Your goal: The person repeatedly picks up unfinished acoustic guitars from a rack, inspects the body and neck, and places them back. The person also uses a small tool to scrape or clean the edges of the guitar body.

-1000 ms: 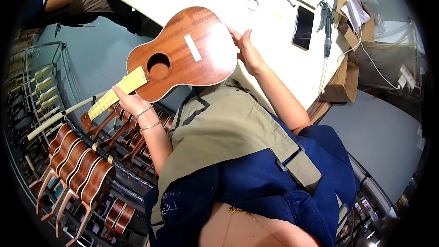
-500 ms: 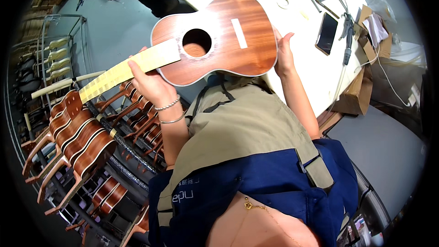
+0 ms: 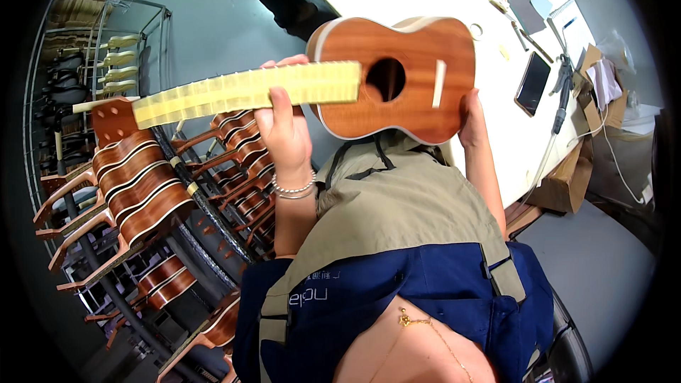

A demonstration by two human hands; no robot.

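A brown wooden ukulele (image 3: pixel 347 110) with no strings is held up in front of me, its round sound hole facing up toward me. Yellowish tape (image 3: pixel 241 91) covers its fretboard, and a pale strip (image 3: pixel 439 84) lies on the body where a bridge sits. My left hand (image 3: pixel 285 124) is closed round the neck near the body, thumb across the tape. At the body's lower end, my right hand (image 3: pixel 474 119) grips the edge; its fingers are mostly hidden behind the body. The headstock (image 3: pixel 113 119) points left, over a rack.
Several ukulele bodies with necks (image 3: pixel 142 184) hang on a rack with dark padded bars (image 3: pixel 213 216) at my left. A white table (image 3: pixel 511 163) at the right bears a phone (image 3: pixel 533 84), a cabled tool (image 3: pixel 562 99) and a notebook (image 3: pixel 572 25). Cardboard boxes (image 3: pixel 567 181) stand beside it.
The ukulele has tilted, with its neck raised closer to me and more level. My view has shifted, so the table and rack appear moved. Both hands keep their hold.
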